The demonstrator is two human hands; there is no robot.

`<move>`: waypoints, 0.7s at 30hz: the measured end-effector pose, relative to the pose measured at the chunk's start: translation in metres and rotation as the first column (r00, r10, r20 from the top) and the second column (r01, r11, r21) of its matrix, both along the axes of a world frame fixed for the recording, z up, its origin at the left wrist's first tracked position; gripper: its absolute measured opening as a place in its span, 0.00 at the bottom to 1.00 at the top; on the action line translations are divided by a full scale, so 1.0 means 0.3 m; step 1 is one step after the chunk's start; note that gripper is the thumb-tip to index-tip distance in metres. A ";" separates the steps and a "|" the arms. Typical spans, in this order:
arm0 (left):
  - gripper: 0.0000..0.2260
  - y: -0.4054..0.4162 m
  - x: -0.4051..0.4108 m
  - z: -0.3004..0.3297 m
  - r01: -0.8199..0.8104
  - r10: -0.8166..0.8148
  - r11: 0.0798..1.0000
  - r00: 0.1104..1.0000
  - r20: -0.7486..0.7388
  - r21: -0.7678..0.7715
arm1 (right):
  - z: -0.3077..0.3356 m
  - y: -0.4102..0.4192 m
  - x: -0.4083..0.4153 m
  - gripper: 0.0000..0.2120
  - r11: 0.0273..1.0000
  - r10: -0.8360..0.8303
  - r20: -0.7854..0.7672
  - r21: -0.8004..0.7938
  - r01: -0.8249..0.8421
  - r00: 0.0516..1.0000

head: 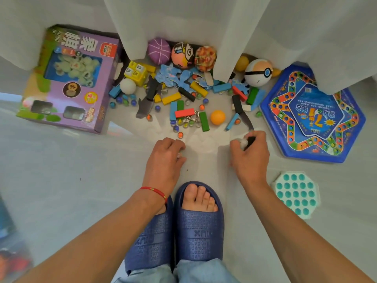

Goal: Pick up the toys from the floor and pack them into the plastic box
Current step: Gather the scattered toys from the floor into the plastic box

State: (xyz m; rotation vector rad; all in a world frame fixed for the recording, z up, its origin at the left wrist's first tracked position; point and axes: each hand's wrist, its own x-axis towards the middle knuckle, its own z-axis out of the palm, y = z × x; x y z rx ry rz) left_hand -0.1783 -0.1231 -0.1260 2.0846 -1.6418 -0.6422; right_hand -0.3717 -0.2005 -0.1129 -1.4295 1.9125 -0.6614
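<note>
Basically, my right hand [252,154] gripped a black piece [250,140] plus something white; left hand [166,155] curled over small bits, contents unclear. Toys [183,99] lay scattered on the floor [81,170] by the curtain [183,17].
</note>
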 end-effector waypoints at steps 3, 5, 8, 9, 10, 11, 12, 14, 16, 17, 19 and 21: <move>0.15 -0.013 -0.003 0.013 -0.031 0.033 0.997 0.999 -0.029 0.064 | 0.044 -0.071 0.045 0.12 0.979 0.200 -0.038 -0.033 -0.201 0.979; 0.15 -0.019 -0.003 0.028 -0.044 0.049 0.994 0.998 -0.048 0.099 | 0.067 -0.119 0.078 0.12 0.921 0.361 -0.149 -0.100 -0.377 0.921; 0.19 -0.029 0.018 0.056 -0.153 0.158 0.984 0.985 -0.064 0.089 | 0.066 -0.164 0.109 0.11 0.838 0.465 -0.330 -0.137 -0.529 0.822; 0.21 -0.036 0.029 0.066 -0.201 0.208 0.975 0.976 -0.071 0.090 | 0.064 -0.172 0.115 0.11 0.831 0.467 -0.364 -0.133 -0.541 0.806; 0.23 -0.045 0.040 0.071 -0.234 0.242 0.967 0.967 -0.083 0.099 | 0.063 -0.178 0.117 0.12 0.827 0.468 -0.392 -0.122 -0.549 0.792; 0.23 -0.054 0.051 0.076 -0.243 0.254 0.964 0.962 -0.097 0.111 | 0.061 -0.183 0.116 0.15 0.826 0.477 -0.412 -0.091 -0.556 0.776; 0.22 -0.064 0.059 0.076 -0.237 0.250 0.964 0.962 -0.110 0.120 | 0.057 -0.186 0.112 0.18 0.825 0.491 -0.425 -0.054 -0.563 0.761; 0.15 -0.085 0.065 0.069 -0.216 0.230 0.969 0.966 -0.120 0.120 | 0.048 -0.190 0.106 0.21 0.827 0.521 -0.418 0.032 -0.561 0.744; 0.12 -0.105 0.060 0.061 -0.207 0.219 0.972 0.970 -0.105 0.111 | 0.040 -0.189 0.106 0.20 0.834 0.536 -0.381 0.099 -0.543 0.754; 0.14 -0.112 0.055 0.056 -0.190 0.200 0.976 0.975 -0.093 0.106 | 0.040 -0.188 0.106 0.18 0.837 0.537 -0.360 0.113 -0.536 0.763; 0.18 -0.124 0.048 0.051 -0.119 0.123 0.989 0.991 -0.051 0.091 | 0.052 -0.184 0.108 0.18 0.852 0.515 -0.319 0.094 -0.515 0.795; 0.21 -0.132 0.049 0.048 -0.036 0.035 0.995 0.999 0.018 0.090 | 0.079 -0.168 0.108 0.18 0.901 0.427 -0.254 0.031 -0.434 0.868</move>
